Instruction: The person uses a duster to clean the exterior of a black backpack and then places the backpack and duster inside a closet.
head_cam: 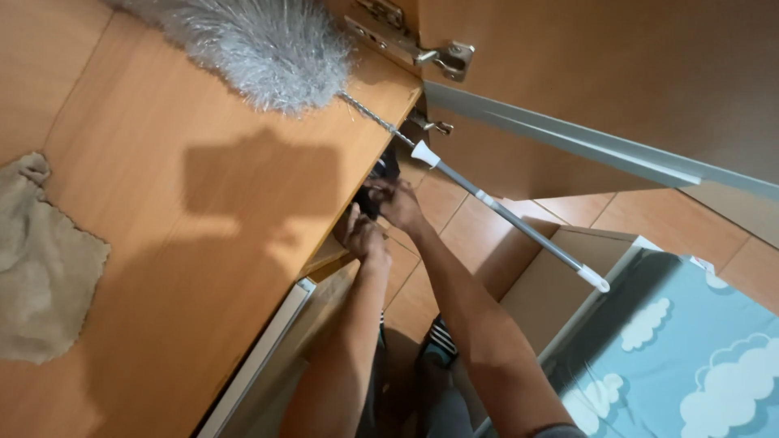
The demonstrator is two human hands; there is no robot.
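My left hand [363, 239] and my right hand [399, 204] reach together under the edge of the wooden cabinet top [203, 203], into the open cabinet. Both close around a small dark object [380, 177], which is mostly hidden by the fingers and the cabinet edge. Just above the hands a grey fluffy duster [260, 45] lies on the cabinet top. Its grey and white handle [507, 215] sticks out over the edge, past my right forearm.
A beige cloth [40, 268] lies on the cabinet top at the left. The open cabinet door [617, 81] hangs from a metal hinge [442, 57] at the upper right. Below are a tiled floor [471, 227], a cardboard box [552, 280], a blue cloud-patterned sheet [682, 357] and my striped sandal [438, 341].
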